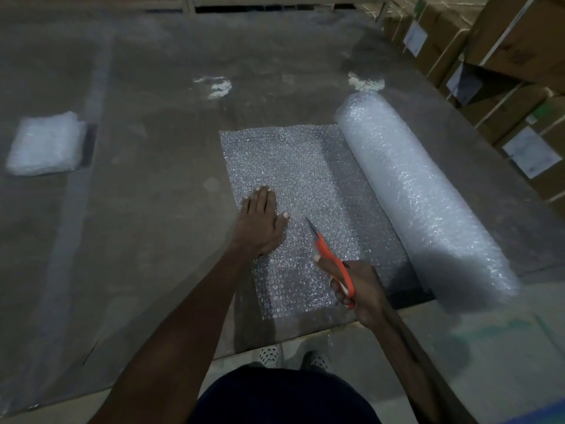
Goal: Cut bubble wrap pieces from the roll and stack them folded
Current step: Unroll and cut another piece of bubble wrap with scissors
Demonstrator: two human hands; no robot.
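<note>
A thick roll of bubble wrap [425, 197] lies on the right of the grey table [159, 117]. From it an unrolled sheet [293, 166] spreads flat to the left. My left hand [261, 223] presses flat on the sheet near its left edge, fingers straight. My right hand [357, 289] grips orange-handled scissors [331, 260] above the sheet's near part, blades pointing away from me toward my left hand. A stack of folded bubble wrap pieces [46, 143] sits far left on the table.
Cardboard boxes [495, 56] are stacked along the right side behind the roll. The table's near edge [275, 347] runs just past the sheet, with my shoes visible below it. White smudges [214, 85] mark the table top farther back.
</note>
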